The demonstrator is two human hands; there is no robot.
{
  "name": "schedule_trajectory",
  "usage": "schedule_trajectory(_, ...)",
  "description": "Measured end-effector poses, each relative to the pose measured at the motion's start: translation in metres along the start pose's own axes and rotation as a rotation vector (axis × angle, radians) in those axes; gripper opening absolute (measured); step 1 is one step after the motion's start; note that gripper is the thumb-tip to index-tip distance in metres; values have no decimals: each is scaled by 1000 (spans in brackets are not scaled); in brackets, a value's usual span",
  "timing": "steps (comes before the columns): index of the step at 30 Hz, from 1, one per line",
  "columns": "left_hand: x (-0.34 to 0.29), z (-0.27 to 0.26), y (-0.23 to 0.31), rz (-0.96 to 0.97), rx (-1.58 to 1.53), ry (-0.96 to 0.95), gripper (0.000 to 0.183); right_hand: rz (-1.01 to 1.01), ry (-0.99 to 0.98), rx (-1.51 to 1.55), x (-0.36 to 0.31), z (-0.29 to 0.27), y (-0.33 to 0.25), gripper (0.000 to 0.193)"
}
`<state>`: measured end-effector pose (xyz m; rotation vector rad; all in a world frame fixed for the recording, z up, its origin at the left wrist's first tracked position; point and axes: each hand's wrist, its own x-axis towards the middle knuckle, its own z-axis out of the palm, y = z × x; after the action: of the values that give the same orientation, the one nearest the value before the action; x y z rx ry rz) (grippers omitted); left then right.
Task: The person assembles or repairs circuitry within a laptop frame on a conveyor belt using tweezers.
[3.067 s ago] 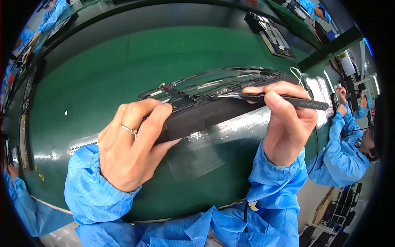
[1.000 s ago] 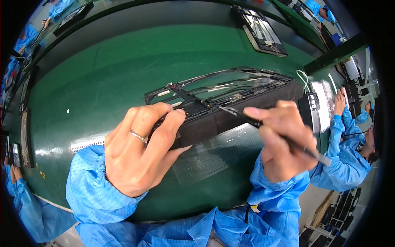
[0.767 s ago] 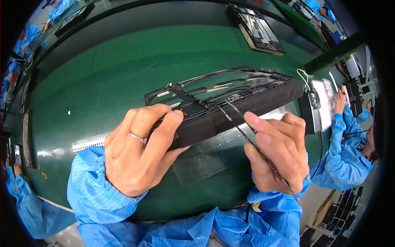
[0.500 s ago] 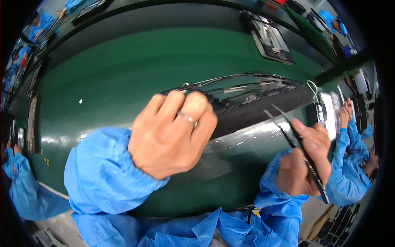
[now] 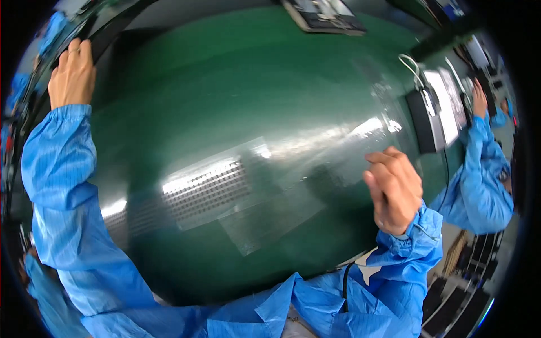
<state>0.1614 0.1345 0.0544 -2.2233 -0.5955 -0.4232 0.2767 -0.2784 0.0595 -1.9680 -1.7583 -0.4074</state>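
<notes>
My left hand (image 5: 73,79), wearing a ring, reaches to the far left, its fingers together and bent over the edge of a dark flat panel (image 5: 110,42). Its fingertips and the panel's underside are hidden. Over the right part of the green table (image 5: 186,112), my right hand (image 5: 394,188) hovers with loosely curled fingers. No tool shows beyond them, and whatever they may hold is hidden. Beneath and between my arms, clear film sheets (image 5: 270,217) and a shiny reflection lie on the tabletop.
An open flat device (image 5: 324,16) lies at the far edge. To the right stands a black-and-white box (image 5: 425,121) with a pale cable loop (image 5: 409,63). A co-worker's blue sleeve (image 5: 476,197) is just past it; other people work along the left.
My left hand has swung from the middle to the far left, and the long dark panel has left the table's centre. The tweezers seen in my right hand no longer show. The view has shifted.
</notes>
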Motion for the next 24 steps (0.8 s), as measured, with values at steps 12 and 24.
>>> schedule_trajectory(12, -24, -115, 107, 617, -768, 132, 48, 689, -217, -434, -127, -18, 49, 25)
schedule_trajectory(24, -183, -194, 115, 1059, -1200, -582, 73, 703, -24, -509, -161, -7, 60, 26)
